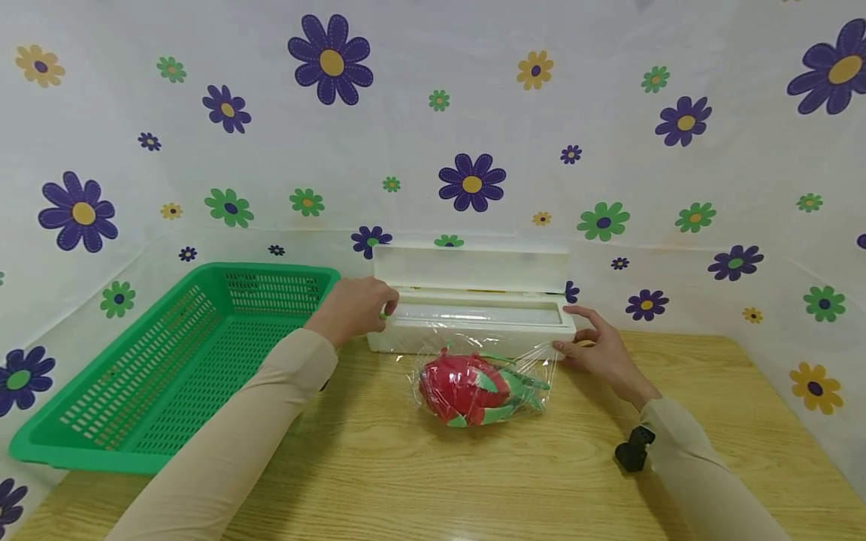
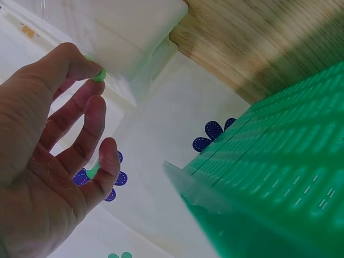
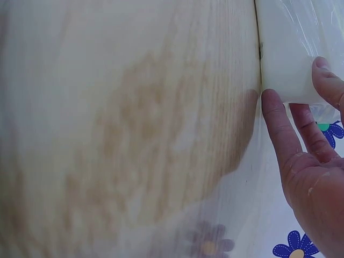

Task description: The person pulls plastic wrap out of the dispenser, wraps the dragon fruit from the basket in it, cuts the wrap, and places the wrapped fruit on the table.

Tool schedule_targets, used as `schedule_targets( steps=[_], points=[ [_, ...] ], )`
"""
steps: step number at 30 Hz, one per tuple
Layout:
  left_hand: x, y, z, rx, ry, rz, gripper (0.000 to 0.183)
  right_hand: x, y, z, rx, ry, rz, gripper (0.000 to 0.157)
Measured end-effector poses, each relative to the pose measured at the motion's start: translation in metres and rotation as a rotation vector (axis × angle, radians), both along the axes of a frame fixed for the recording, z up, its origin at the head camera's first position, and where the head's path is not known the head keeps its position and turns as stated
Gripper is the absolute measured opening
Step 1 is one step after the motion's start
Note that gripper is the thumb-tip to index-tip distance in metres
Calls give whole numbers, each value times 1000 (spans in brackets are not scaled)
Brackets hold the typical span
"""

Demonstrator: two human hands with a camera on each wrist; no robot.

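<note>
A white cling film dispenser (image 1: pixel 467 342) stands at the back of the table with its lid (image 1: pixel 470 269) raised, a roll of film (image 1: pixel 473 314) inside. Between thumb and index finger, my left hand (image 1: pixel 355 308) pinches a small green slider (image 2: pixel 99 75) at the dispenser's left end; the other fingers are loosely bent. At the opposite end, my right hand (image 1: pixel 602 349) grips the dispenser's corner, its thumb and fingers (image 3: pixel 279 121) on different sides. Clear film drapes from the dispenser over a red dragon fruit (image 1: pixel 463 387) with green scales, which lies on the table in front.
To the left sits a green plastic basket (image 1: pixel 88 458) with slotted walls, close to my left forearm. The wooden table (image 1: pixel 419 481) meets a white flower-print cloth (image 1: pixel 406 143) behind and at the sides. A black device (image 1: pixel 634 449) is at my right sleeve.
</note>
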State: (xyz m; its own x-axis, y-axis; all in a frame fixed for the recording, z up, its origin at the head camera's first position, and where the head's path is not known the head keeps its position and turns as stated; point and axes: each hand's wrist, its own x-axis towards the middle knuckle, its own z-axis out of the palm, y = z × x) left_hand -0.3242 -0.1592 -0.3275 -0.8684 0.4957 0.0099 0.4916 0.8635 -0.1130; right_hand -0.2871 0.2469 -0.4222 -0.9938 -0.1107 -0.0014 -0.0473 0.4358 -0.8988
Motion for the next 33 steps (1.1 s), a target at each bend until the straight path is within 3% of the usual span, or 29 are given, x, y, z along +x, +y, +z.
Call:
schedule_targets(
  steps=[8, 17, 23, 28, 33],
  points=[
    [0, -1, 0, -18, 9, 8, 12, 0, 0, -1, -4, -7, -1, 76],
    [4, 5, 5, -90, 39, 79, 13, 2, 0, 1, 4, -2, -6, 74],
    [11, 9, 14, -91, -11, 109, 3, 2, 1, -1, 3, 0, 4, 74],
    [15, 16, 18, -46, -121, 158, 34, 2, 0, 1, 1, 3, -3, 74],
    [19, 19, 10, -51, -98, 178, 35, 3, -2, 4, -14, -3, 3, 75]
  ],
)
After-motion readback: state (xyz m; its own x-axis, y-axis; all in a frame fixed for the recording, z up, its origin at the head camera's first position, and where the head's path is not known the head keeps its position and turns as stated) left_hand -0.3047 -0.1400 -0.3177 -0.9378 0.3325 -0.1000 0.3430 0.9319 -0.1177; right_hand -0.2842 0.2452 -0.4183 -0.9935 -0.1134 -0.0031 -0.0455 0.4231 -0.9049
